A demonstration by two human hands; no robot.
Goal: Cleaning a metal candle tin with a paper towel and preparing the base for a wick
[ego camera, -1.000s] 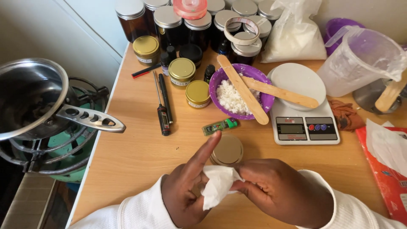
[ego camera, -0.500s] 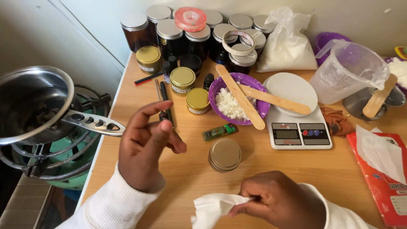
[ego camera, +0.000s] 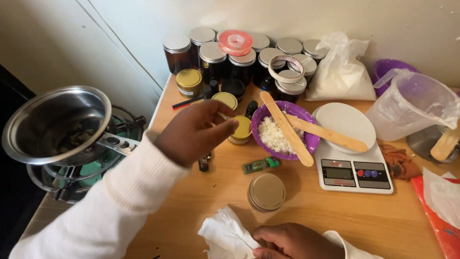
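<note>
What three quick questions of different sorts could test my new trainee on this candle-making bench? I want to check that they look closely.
1. True or false: the right hand rests on a white tissue.
2. Which things lie across the purple bowl? A) two flat wooden sticks B) a metal spoon C) a brush
3. Fill in: the left hand reaches over the small jars with ____ lids, near the front of the jar group.

Key
1. True; the hand pinches the tissue at the table's near edge.
2. A; the wooden sticks cross the bowl of white flakes.
3. Gold; one gold-lidded jar sits by the fingertips.
</note>
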